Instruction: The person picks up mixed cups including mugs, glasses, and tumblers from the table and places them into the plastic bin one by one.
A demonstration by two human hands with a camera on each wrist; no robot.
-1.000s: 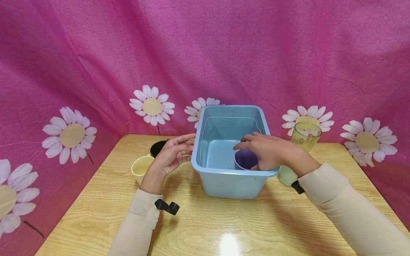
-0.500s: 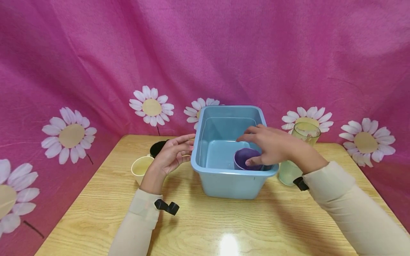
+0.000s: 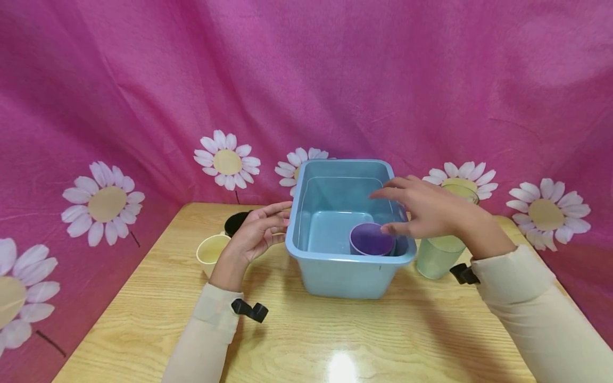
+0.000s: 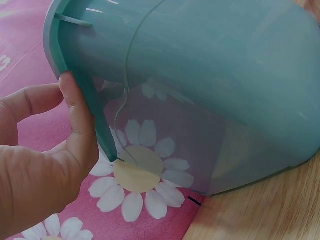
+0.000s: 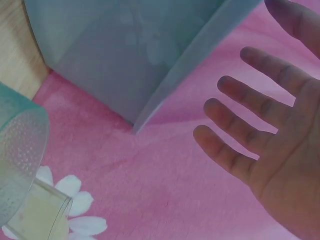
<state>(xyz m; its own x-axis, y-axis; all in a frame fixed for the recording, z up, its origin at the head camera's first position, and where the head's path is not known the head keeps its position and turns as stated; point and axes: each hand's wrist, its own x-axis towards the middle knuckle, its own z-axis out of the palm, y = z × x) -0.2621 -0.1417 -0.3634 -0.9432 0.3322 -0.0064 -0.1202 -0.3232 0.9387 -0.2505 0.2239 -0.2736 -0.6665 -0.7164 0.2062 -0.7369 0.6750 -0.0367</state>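
Purple, the cup (image 3: 371,240) sits in the tub (image 3: 346,277), mid-frame in the head view; left wrist view: the left hand (image 4: 47,165), frame left, touches the tub with relaxed fingers; right wrist view: the right hand (image 5: 292,155), frame right, splayed, holds nothing.

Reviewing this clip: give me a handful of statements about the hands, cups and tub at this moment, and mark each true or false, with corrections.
1. The purple cup is inside the blue tub. True.
2. The right hand grips the purple cup. False: it is open, with its fingers spread, and holds nothing.
3. The left hand is at the tub's left rim. True.
4. The cream cup lies in the tub. False: it is on the table, left of the tub.
5. The cloth behind the tub is plain green. False: it is pink with white-petalled flowers.
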